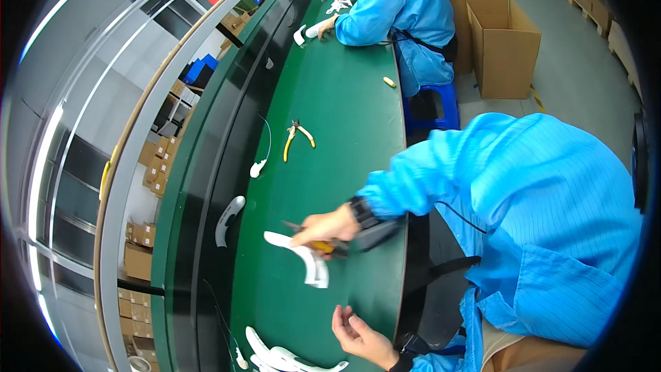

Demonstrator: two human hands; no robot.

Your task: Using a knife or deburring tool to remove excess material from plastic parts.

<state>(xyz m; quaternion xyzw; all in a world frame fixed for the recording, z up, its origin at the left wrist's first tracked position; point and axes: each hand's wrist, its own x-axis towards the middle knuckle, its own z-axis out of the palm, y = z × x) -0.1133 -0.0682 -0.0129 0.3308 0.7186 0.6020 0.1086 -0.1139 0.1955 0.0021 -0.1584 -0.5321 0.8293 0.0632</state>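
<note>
My right hand point(325, 229) is closed round a yellow-handled hand tool point(321, 246), whose dark tip sticks out past the fingers; blur hides its exact kind. Under those fingers is a white curved plastic piece point(315, 270) on the green work surface point(344, 172); whether the hand also grips it, I cannot tell. My left hand point(365, 339) hovers by the near edge, fingers loosely bent and apart, holding nothing. Several white curved pieces point(282, 358) lie in a pile at the bottom. Yellow-handled pliers point(297, 139) rest farther up, beside a small white part with a thin wire point(257, 168).
Another white curved piece point(229, 220) lies by the dark side rail point(213, 172). A small yellowish item point(389, 82) is near the edge. Farther up, a co-worker in blue point(399, 7) handles white parts on a blue stool point(447, 107), beside an open cardboard box point(506, 55).
</note>
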